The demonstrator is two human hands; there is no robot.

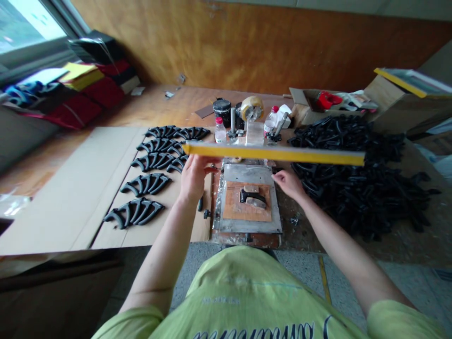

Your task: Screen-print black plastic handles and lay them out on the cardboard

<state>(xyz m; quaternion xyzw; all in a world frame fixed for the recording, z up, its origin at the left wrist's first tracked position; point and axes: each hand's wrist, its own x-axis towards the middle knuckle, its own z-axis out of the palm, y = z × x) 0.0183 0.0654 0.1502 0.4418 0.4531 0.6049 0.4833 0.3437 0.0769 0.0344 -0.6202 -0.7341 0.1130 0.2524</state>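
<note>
My left hand (193,179) reaches up to the underside of a long yellow bar (273,153) near its left end, and its fingers seem to grip it. The bar hangs level above a metal plate (250,172) that carries an orange-brown board (247,214). On that board lies a black arched part with tan pads (253,197). My right hand (288,184) hovers beside the plate's upper right corner, below the bar, and holds nothing. Black arched parts (145,184) lie in rows on cardboard (70,197) to the left. A large heap of similar parts (353,188) lies to the right.
Behind the plate stand a black-lidded jar (222,112), a roll of tape (252,108) and a small plastic bottle (219,132). An open cardboard box (328,106) sits at the back right. Folded red and blue items (76,96) lie by the window.
</note>
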